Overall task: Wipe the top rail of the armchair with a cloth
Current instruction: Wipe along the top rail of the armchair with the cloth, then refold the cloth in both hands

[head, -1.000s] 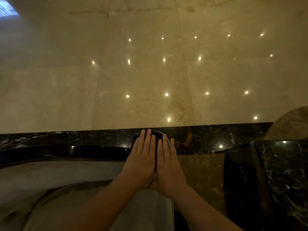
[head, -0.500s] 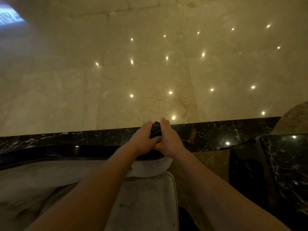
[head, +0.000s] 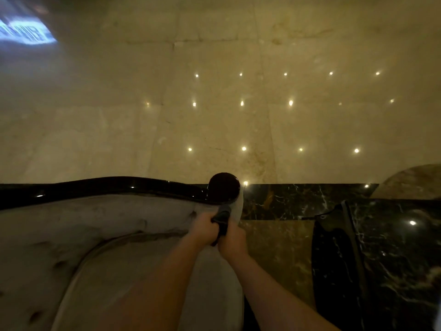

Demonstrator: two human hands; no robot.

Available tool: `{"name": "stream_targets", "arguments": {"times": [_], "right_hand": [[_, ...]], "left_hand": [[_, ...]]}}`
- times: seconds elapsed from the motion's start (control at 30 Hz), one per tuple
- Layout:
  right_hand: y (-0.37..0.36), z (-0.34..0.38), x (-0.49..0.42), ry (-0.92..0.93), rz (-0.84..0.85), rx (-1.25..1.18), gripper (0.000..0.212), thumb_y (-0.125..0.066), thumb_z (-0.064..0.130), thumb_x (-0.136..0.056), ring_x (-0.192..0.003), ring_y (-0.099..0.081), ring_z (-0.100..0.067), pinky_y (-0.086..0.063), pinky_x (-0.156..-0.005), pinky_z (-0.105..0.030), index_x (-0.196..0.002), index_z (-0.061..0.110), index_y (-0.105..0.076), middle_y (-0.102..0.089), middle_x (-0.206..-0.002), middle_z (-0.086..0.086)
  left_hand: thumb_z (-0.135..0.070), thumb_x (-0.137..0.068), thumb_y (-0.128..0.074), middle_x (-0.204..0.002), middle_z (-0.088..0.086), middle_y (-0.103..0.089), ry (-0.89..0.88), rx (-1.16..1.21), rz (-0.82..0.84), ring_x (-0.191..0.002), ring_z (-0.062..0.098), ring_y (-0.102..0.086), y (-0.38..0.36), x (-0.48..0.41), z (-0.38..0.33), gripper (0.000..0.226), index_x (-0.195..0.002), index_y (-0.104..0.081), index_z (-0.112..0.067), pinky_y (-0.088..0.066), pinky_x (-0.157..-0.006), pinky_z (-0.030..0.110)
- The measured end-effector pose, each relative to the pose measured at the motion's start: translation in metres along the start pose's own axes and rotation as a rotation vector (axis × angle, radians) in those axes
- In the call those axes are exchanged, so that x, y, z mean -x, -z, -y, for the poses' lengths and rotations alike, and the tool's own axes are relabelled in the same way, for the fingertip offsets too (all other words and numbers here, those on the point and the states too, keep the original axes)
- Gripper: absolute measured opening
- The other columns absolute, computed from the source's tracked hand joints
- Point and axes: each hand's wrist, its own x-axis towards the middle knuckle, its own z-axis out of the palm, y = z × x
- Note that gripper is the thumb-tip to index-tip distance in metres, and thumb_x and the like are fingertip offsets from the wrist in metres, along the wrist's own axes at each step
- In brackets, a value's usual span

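Observation:
The armchair has pale tufted upholstery (head: 83, 235) and a glossy dark top rail (head: 107, 186) that curves from the left to a round scroll end (head: 224, 187). A dark cloth (head: 222, 219) is bunched just below that round end, over the chair's pale right edge. My left hand (head: 204, 228) and my right hand (head: 232, 237) are pressed together, both shut on the cloth. Neither hand touches the rail; the scroll end is uncovered. Most of the cloth is hidden inside my fingers.
A black marble side table (head: 393, 254) stands close on the right of the chair. Beyond the rail lies a dark marble border strip (head: 298, 199) and a shiny beige marble floor (head: 214, 115) with light reflections. A round beige shape (head: 412, 181) shows at far right.
My hands first lay flat on the rail's round end, then closed on the cloth and pulled back towards me, so the round end now shows. The view also shifted.

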Motion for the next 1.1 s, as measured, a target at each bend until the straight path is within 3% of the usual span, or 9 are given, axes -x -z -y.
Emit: {"name": "stream_targets", "arguments": {"times": [0.1, 0.17, 0.33, 0.43, 0.6, 0.8, 0.9, 1.0, 1.1], "right_hand": [[0.015, 0.002, 0.047, 0.022, 0.075, -0.107, 0.019, -0.056, 0.011, -0.098, -0.099, -0.065, -0.029, -0.054, -0.087, -0.039, -0.116, 0.01, -0.064, -0.069, -0.11, -0.016], [0.033, 0.006, 0.095, 0.086, 0.105, -0.3, 0.022, -0.063, 0.006, -0.092, -0.097, -0.067, -0.029, -0.056, -0.088, -0.044, -0.112, 0.013, -0.069, -0.072, -0.106, -0.012], [0.072, 0.004, 0.18, -0.041, 0.287, -1.145, 0.047, -0.052, -0.016, -0.087, -0.111, -0.066, -0.035, -0.059, -0.088, -0.042, -0.123, 0.011, -0.068, -0.066, -0.123, -0.019], [0.085, -0.006, 0.226, -0.007, 0.367, -1.365, 0.051, -0.05, -0.015, -0.081, -0.118, -0.06, -0.042, -0.057, -0.09, -0.045, -0.122, 0.009, -0.069, -0.06, -0.13, -0.026], [0.11, -0.038, 0.288, 0.023, 0.334, -1.458, 0.057, -0.052, -0.01, -0.076, -0.118, -0.056, -0.045, -0.058, -0.086, -0.047, -0.129, 0.008, -0.062, -0.051, -0.137, -0.028], [0.146, -0.071, 0.321, 0.023, 0.407, -1.511, 0.055, -0.079, 0.011, -0.072, -0.094, -0.073, -0.034, -0.059, -0.077, -0.043, -0.124, 0.007, -0.062, -0.061, -0.12, -0.019], [0.147, -0.071, 0.318, -0.024, 0.44, -1.338, 0.053, -0.085, 0.029, -0.074, -0.1, -0.071, -0.032, -0.058, -0.079, -0.043, -0.119, 0.008, -0.068, -0.067, -0.116, -0.016], [0.141, -0.068, 0.314, -0.145, 0.527, -1.027, 0.061, -0.089, 0.037, -0.071, -0.108, -0.069, -0.039, -0.058, -0.083, -0.051, -0.124, 0.016, -0.069, -0.07, -0.123, -0.017], [0.133, -0.07, 0.3, -0.152, 0.669, -0.984, 0.059, -0.088, 0.021, -0.074, -0.114, -0.065, -0.042, -0.055, -0.091, -0.055, -0.129, 0.017, -0.066, -0.068, -0.128, -0.019]], "left_hand": [[0.005, -0.093, -0.046, -0.102, 0.012, -0.063, 0.082, 0.327, 0.036, -0.094, 0.029, -0.062, 0.018, 0.052, 0.014, 0.038, -0.124, -0.062, -0.008, -0.056, -0.078, 0.041], [-0.001, -0.093, -0.053, -0.11, 0.012, -0.065, 0.076, 0.543, 0.094, -0.099, 0.031, -0.065, 0.028, 0.103, 0.02, 0.038, -0.128, -0.061, -0.014, -0.059, -0.081, 0.046], [-0.031, -0.084, -0.069, -0.133, 0.013, -0.058, -0.018, 0.89, 0.301, -0.12, 0.037, -0.057, 0.037, 0.201, 0.035, 0.049, -0.131, -0.059, -0.023, -0.055, -0.089, 0.045], [-0.045, -0.089, -0.063, -0.134, 0.014, -0.054, -0.014, 1.021, 0.338, -0.121, 0.044, -0.056, 0.019, 0.243, 0.037, 0.042, -0.125, -0.066, -0.026, -0.055, -0.092, 0.052], [-0.019, -0.085, -0.067, -0.115, 0.017, -0.072, -0.056, 0.996, 0.38, -0.104, 0.032, -0.071, -0.017, 0.294, 0.035, 0.031, -0.115, -0.073, -0.012, -0.059, -0.078, 0.037], [-0.01, -0.078, -0.073, -0.126, 0.02, -0.066, -0.113, 0.942, 0.413, -0.111, 0.036, -0.067, -0.042, 0.344, 0.034, 0.043, -0.12, -0.068, -0.008, -0.058, -0.086, 0.044], [-0.01, -0.077, -0.075, -0.129, 0.016, -0.065, -0.144, 0.906, 0.479, -0.113, 0.036, -0.066, -0.054, 0.365, 0.028, 0.054, -0.129, -0.062, -0.015, -0.058, -0.088, 0.046], [0.003, -0.078, -0.07, -0.125, 0.016, -0.065, -0.134, 0.974, 0.297, -0.107, 0.037, -0.068, -0.073, 0.374, 0.029, 0.054, -0.127, -0.061, -0.018, -0.059, -0.085, 0.054], [0.012, -0.081, -0.065, -0.128, 0.02, -0.061, -0.076, 1.111, 0.036, -0.109, 0.042, -0.066, -0.093, 0.378, 0.037, 0.052, -0.126, -0.057, -0.013, -0.055, -0.086, 0.063]]}}
